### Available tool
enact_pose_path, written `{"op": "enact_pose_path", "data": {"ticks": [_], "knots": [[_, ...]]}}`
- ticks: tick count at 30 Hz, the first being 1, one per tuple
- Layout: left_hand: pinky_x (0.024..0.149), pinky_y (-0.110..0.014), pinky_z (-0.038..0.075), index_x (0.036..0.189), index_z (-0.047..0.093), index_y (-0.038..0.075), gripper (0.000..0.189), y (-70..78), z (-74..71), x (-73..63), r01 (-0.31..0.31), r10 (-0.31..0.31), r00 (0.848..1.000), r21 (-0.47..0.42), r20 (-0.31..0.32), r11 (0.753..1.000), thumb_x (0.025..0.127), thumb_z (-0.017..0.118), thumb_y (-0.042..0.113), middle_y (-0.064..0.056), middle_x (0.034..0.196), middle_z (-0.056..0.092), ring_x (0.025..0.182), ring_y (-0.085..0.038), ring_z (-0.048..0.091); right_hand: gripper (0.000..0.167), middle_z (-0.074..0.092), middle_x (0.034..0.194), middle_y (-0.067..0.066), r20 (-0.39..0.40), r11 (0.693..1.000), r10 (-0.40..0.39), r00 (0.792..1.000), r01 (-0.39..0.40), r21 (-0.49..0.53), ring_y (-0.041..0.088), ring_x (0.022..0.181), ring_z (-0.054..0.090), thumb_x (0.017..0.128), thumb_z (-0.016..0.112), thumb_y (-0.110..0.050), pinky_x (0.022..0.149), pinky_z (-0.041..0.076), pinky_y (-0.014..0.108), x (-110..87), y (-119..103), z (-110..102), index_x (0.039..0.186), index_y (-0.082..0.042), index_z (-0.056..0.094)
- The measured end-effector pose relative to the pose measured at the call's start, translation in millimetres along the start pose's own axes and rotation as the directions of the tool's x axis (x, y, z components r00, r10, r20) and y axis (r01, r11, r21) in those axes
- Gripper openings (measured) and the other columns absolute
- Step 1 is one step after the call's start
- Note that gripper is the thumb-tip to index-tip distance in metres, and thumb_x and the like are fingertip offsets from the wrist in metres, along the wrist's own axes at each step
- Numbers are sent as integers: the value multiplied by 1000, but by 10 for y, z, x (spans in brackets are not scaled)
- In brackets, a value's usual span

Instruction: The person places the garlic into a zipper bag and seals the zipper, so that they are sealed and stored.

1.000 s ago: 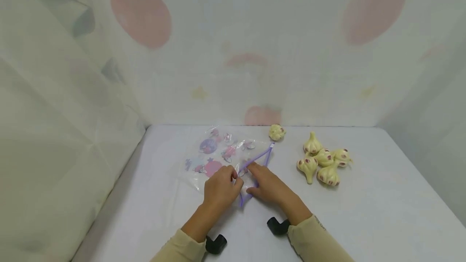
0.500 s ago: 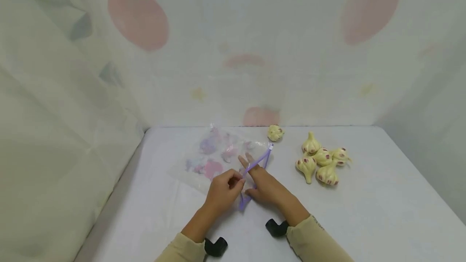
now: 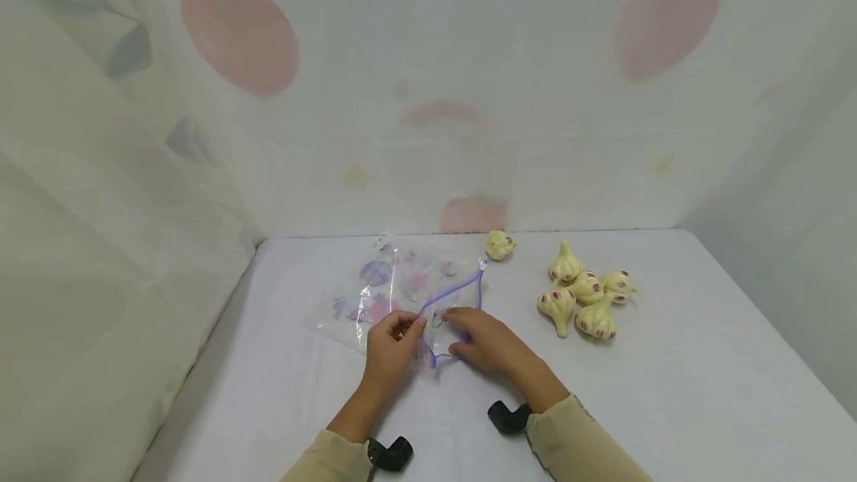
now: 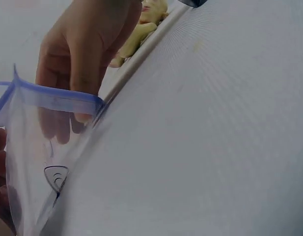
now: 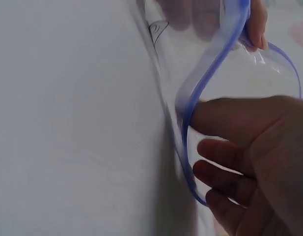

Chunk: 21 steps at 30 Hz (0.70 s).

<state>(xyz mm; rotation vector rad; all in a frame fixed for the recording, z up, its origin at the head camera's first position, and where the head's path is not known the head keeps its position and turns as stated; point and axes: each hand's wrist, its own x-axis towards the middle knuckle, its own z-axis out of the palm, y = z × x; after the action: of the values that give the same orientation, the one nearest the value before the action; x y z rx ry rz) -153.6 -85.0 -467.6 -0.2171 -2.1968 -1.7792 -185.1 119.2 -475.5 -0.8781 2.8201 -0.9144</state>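
Observation:
A clear zip bag (image 3: 415, 279) with pink and purple prints lies on the table, its purple-edged mouth standing apart toward the person. My left hand (image 3: 391, 348) pinches the near rim of that mouth between thumb and fingers. At the mouth's right side is my right hand (image 3: 494, 344), its fingers reaching inside the opening. Through the film in the left wrist view, the right fingertips (image 4: 63, 129) point down within the bag. The right wrist view shows the right thumb (image 5: 225, 118) against the purple zip strip (image 5: 210, 71). No garlic bulb shows in the bag.
Several garlic bulbs (image 3: 587, 288) cluster on the table right of the bag. One more garlic bulb (image 3: 500, 245) sits by the back edge, just behind the bag's corner. A white cloth table (image 3: 689, 378) meets hanging printed curtains (image 3: 535, 95) at the back and sides.
My left hand has moved left with the rim, so the bag's mouth gapes wider. The right fingers, earlier stretched farther in and spread, are now drawn back and closer together.

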Motion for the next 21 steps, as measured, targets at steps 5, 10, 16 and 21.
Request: {"op": "enact_pose_path", "data": {"ticks": [5,10,16,21], "knots": [[48,-17,39,82,70,0,5,81,-25,-53,-23,23,998,14,-50,1000,86,72,1,-8,66,63,59,-6,50,36,70,120,6,-62,999,17,998,-15,33,22,105,66,91,70,-22,90,53,39,-62,-6,-311,125,-9,66],[48,-17,39,84,71,-1,4,82,-14,-59,-32,32,999,10,-44,999,86,73,2,-9,66,64,59,-6,51,35,72,109,8,-273,986,160,949,-167,-3,21,89,64,91,70,-23,75,52,37,-265,179,-864,122,-7,68],[48,-16,39,84,71,-1,5,76,-9,-58,-16,16,999,7,-49,1000,86,73,2,-8,65,64,59,-6,52,56,59,127,26,-179,867,491,853,-498,3,45,119,52,94,64,-35,95,45,57,-488,409,-1264,136,0,55],[47,-16,37,83,71,-1,5,94,-9,-73,-6,6,998,-1,-55,1000,86,73,2,-8,65,63,59,-8,51,67,53,133,32,-99,826,550,830,-557,-84,56,123,42,88,68,-44,95,42,63,-495,499,-1266,135,3,54]]}}
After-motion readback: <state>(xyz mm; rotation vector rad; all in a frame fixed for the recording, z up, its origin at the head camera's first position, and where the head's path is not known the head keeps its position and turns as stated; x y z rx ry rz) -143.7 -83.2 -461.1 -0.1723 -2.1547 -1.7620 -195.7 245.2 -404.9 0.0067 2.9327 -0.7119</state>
